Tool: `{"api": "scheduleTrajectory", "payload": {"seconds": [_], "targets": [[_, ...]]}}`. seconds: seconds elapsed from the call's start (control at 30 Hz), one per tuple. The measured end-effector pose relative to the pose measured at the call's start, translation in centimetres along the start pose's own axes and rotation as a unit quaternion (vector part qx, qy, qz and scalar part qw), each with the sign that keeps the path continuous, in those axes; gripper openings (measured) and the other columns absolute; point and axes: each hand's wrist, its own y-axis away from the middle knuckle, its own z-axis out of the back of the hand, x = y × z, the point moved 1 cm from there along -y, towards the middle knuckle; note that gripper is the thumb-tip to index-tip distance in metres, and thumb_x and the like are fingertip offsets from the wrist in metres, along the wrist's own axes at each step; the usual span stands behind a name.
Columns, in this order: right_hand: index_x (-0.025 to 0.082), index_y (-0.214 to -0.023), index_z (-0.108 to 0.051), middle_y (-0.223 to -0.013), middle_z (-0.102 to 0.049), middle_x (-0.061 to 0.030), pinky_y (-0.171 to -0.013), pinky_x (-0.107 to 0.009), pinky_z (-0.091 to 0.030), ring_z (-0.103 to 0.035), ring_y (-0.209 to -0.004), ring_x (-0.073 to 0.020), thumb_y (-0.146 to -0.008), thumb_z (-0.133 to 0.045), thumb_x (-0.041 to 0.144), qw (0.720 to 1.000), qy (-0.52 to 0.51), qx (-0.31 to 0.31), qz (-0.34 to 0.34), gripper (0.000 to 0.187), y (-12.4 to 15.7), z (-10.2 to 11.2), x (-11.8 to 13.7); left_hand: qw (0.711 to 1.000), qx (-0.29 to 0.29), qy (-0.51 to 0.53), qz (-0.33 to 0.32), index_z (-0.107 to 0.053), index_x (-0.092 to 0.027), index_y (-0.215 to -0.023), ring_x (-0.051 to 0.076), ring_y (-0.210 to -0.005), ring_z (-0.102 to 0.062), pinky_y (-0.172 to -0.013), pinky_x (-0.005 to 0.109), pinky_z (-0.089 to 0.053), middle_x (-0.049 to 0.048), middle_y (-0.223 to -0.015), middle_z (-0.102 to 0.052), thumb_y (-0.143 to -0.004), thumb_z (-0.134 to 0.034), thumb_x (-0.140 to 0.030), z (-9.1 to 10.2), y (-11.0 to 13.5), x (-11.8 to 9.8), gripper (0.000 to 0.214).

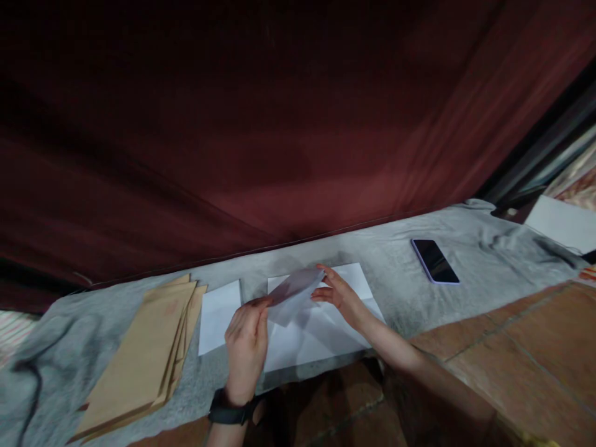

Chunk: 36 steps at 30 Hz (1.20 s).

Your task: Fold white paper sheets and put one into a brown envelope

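Two bare hands are at work with paper in the head view, over a grey cloth [391, 264]. The left hand [246, 338], with a dark watch [229, 410] on its wrist, has thumb and fingers closed together on the left edge of a held sheet [295, 295]. The right hand [344, 301] is at the opposite end of that sheet, its fingers spread and a fingertip at the upper corner; I cannot tell whether it pinches the paper or only steadies it.

The held sheet is raised and tilted between the hands, above a larger white paper [321, 338] that lies flat with faint creases or shadows. As far as I can judge, the handling of this sheet is midway: it is off the surface and not yet set down.

Just left of the larger paper lies a smaller white piece [218, 320], out of both hands; whether it is finished or waiting, I cannot say. Farther left, brown envelopes [139, 351] rest in an overlapping stack, untouched. A phone [435, 261] lies to the right, well apart from the paper.
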Motion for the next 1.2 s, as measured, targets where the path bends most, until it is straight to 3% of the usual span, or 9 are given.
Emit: {"api": "scheduleTrajectory", "payload": {"seconds": [0.2,0.4,0.53,0.77,0.9,0.97,1.07,1.13,1.2], "targets": [[0.025,-0.113,-0.065,-0.081,-0.063,0.0029,-0.078,-0.037,-0.056,-0.067,-0.074,-0.0178,-0.068,-0.083,0.040,0.999,0.024,-0.031,0.031,0.050,0.3,-0.6,-0.2,0.999,-0.032,0.011,0.041,-0.070,-0.022,-0.102,0.020,-0.091,-0.070,-0.082,0.031,-0.052,0.0043,-0.097,-0.076,-0.097,-0.053,-0.031,-0.7,0.0,-0.3,0.020],[0.023,-0.100,-0.062,-0.074,-0.065,0.0022,-0.073,-0.036,-0.054,-0.066,-0.070,-0.0187,-0.068,-0.072,0.035,0.999,-0.026,-0.036,-0.015,0.036,0.3,-0.8,0.1,0.997,-0.028,0.013,-0.069,-0.069,-0.021,-0.106,0.020,-0.096,-0.069,-0.090,0.033,-0.052,0.0061,-0.102,-0.075,-0.097,-0.052,-0.022,-0.8,0.7,-1.3,0.020],[0.022,-0.098,-0.063,-0.076,-0.067,0.0010,-0.073,-0.034,-0.053,-0.065,-0.071,-0.0180,-0.067,-0.072,0.034,0.999,-0.033,-0.038,-0.020,0.034,0.1,-0.6,0.1,0.998,-0.025,0.027,-0.040,-0.070,-0.021,-0.105,0.021,-0.096,-0.070,-0.090,0.035,-0.053,0.0066,-0.101,-0.075,-0.096,-0.053,-0.024,-1.0,0.8,-1.5,0.019],[0.023,-0.089,-0.069,-0.075,-0.063,0.0019,-0.076,-0.033,-0.049,-0.060,-0.074,-0.0182,-0.070,-0.070,0.028,0.987,0.149,-0.035,0.052,0.019,-0.5,0.2,-1.3,0.995,-0.039,0.089,-0.004,-0.070,-0.023,-0.104,0.020,-0.099,-0.069,-0.092,0.034,-0.052,0.0047,-0.103,-0.075,-0.095,-0.057,-0.023,-1.4,1.1,-1.7,0.016],[0.024,-0.081,-0.072,-0.094,-0.067,-0.0044,-0.091,-0.038,-0.047,-0.061,-0.096,-0.0238,-0.078,-0.066,0.026,0.913,0.351,-0.035,0.206,0.007,-0.4,0.2,-0.8,0.989,-0.045,0.141,-0.002,-0.069,-0.024,-0.101,0.019,-0.106,-0.067,-0.098,0.035,-0.050,0.0044,-0.106,-0.074,-0.095,-0.056,-0.022,-1.5,1.2,-2.3,0.014],[0.025,-0.082,-0.074,-0.100,-0.068,-0.0061,-0.093,-0.039,-0.046,-0.061,-0.100,-0.0242,-0.086,-0.061,0.027,0.885,0.393,-0.024,0.249,0.014,-0.1,0.0,0.0,0.984,-0.070,0.158,0.039,-0.067,-0.024,-0.105,0.020,-0.111,-0.066,-0.102,0.037,-0.049,0.0054,-0.113,-0.072,-0.094,-0.059,-0.026,-1.6,1.0,-2.3,0.014],[0.026,-0.087,-0.075,-0.099,-0.069,-0.0056,-0.091,-0.037,-0.048,-0.063,-0.098,-0.0236,-0.090,-0.056,0.030,0.891,0.372,-0.047,0.255,0.020,0.1,0.0,0.8,0.965,-0.093,0.194,0.149,-0.059,-0.023,-0.124,0.024,-0.126,-0.059,-0.104,0.038,-0.049,0.0108,-0.135,-0.063,-0.086,-0.068,-0.033,-1.9,0.4,-1.8,0.039],[0.025,-0.081,-0.074,-0.094,-0.069,-0.0049,-0.088,-0.036,-0.048,-0.062,-0.094,-0.0235,-0.087,-0.058,0.033,0.904,0.337,-0.081,0.252,0.019,-0.1,0.3,0.9,0.945,-0.054,0.242,0.214,-0.055,-0.023,-0.131,0.026,-0.130,-0.057,-0.101,0.038,-0.051,0.0130,-0.141,-0.059,-0.080,-0.072,-0.033,-2.0,0.2,-1.3,0.055],[0.023,-0.071,-0.070,-0.079,-0.066,-0.0027,-0.078,-0.034,-0.049,-0.060,-0.081,-0.0216,-0.083,-0.062,0.036,0.922,0.297,-0.095,0.228,0.019,-0.4,0.7,0.8,0.913,-0.005,0.310,0.267,-0.060,-0.020,-0.128,0.028,-0.123,-0.063,-0.097,0.039,-0.053,0.0130,-0.133,-0.066,-0.078,-0.072,-0.034,-2.2,0.3,-0.9,0.052]]}}
